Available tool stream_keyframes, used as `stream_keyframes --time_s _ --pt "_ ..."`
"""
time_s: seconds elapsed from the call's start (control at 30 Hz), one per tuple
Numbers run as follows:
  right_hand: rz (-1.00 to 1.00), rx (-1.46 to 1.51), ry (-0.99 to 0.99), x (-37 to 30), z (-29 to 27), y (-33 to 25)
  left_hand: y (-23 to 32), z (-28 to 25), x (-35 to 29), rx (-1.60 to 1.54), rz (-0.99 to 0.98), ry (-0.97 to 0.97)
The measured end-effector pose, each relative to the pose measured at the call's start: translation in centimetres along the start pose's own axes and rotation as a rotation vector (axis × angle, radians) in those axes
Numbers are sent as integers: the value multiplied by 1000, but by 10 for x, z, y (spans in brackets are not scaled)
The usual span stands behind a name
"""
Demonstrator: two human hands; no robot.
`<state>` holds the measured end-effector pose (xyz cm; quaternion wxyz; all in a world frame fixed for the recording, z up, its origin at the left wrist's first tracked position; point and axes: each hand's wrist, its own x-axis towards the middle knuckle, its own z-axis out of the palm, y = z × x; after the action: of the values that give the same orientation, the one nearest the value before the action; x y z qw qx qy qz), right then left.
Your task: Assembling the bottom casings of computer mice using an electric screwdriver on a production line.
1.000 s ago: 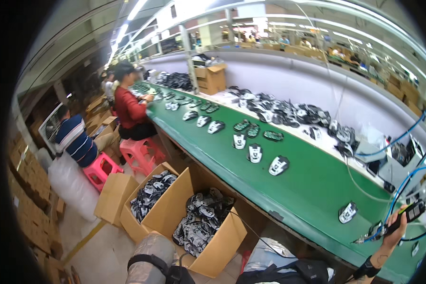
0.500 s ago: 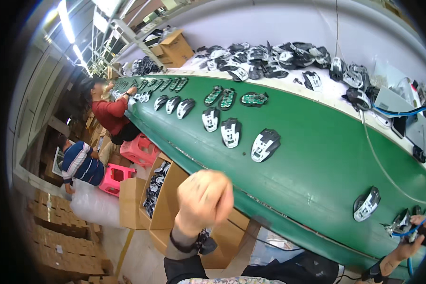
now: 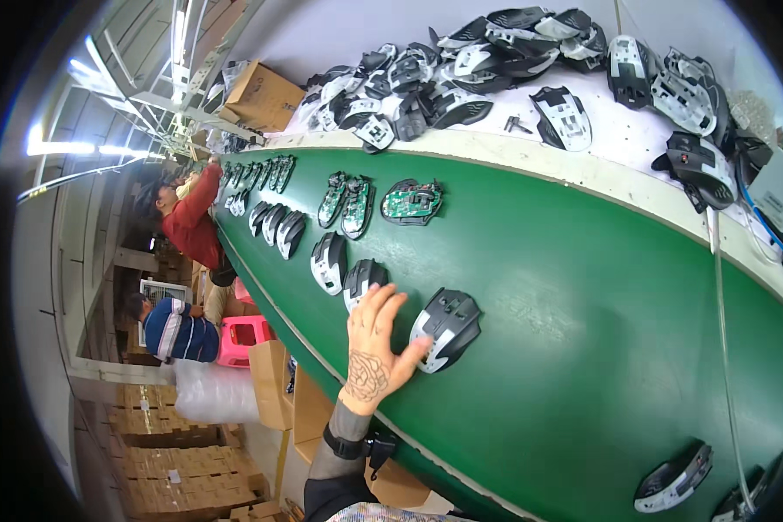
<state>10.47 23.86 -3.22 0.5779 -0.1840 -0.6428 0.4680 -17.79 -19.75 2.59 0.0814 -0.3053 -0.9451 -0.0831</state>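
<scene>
My left hand point(image 3: 376, 348) reaches over the green work surface with its fingers spread and nothing in its grasp. Its fingertips overlap a black and white computer mouse shell point(image 3: 364, 275). The thumb tip overlaps the edge of a second mouse shell point(image 3: 448, 326) on the right; whether either is touched I cannot tell. Another mouse shell point(image 3: 328, 264) lies just beyond the fingers. Farther off rest mouse bases with green circuit boards point(image 3: 412, 202). Near the lower right, one mouse shell point(image 3: 673, 478) lies tilted. My right hand is out of view.
A white shelf point(image 3: 531, 150) along the far side bears a heap of mouse shells point(image 3: 470, 74). A thin pale cable point(image 3: 727, 348) hangs at the right. Cardboard boxes point(image 3: 270, 383) stand by the near edge. Two people, one in a red top point(image 3: 196, 222), sit farther left.
My left hand has gone from closed near the table edge to spread over the mouse shells. The view has shifted, and my right hand, earlier at the lower right beside a blue hose, has left it.
</scene>
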Motion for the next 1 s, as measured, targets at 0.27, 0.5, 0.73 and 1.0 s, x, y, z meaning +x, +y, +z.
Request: stream_keyframes --time_s 0.27,0.5,0.73,1.0 --pt "74 -63 13 -14 -5 30 34 15 20 -117 44 -115" --pt "63 -142 23 -9 -32 19 1 -26 82 -94 107 100" --pt "70 -202 48 -11 -54 10 -57 -19 161 -168 299 -149" --pt "128 -236 59 -24 -62 21 -54 7 175 -303 279 -360"
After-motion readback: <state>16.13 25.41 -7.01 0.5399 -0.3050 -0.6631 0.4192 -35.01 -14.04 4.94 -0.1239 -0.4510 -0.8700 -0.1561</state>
